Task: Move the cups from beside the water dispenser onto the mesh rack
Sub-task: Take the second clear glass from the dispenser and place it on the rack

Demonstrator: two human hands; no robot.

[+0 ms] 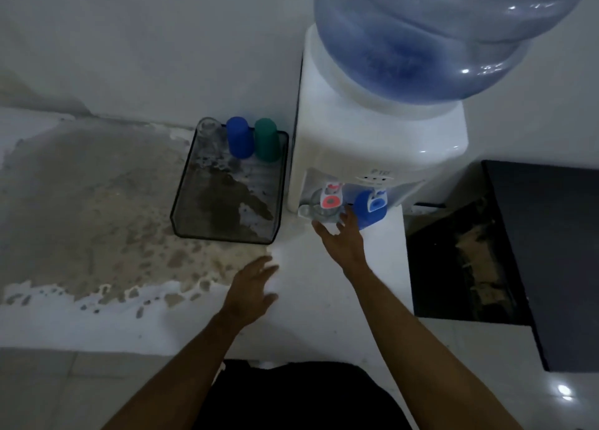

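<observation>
Three cups stand on the rack; two wait at the dispenser. Both hands spread, empty.

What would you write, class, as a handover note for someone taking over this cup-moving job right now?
Left hand: open, empty, low over the counter.
Right hand: open, reaching for the clear glass mug under the red tap, not yet gripping.
Blue cup stands under the blue tap.
Done: mesh rack already holds a clear glass, a blue tumbler and a green tumbler, upside down along its far edge.
Left: move the mug and the blue cup onto the rack.
</observation>
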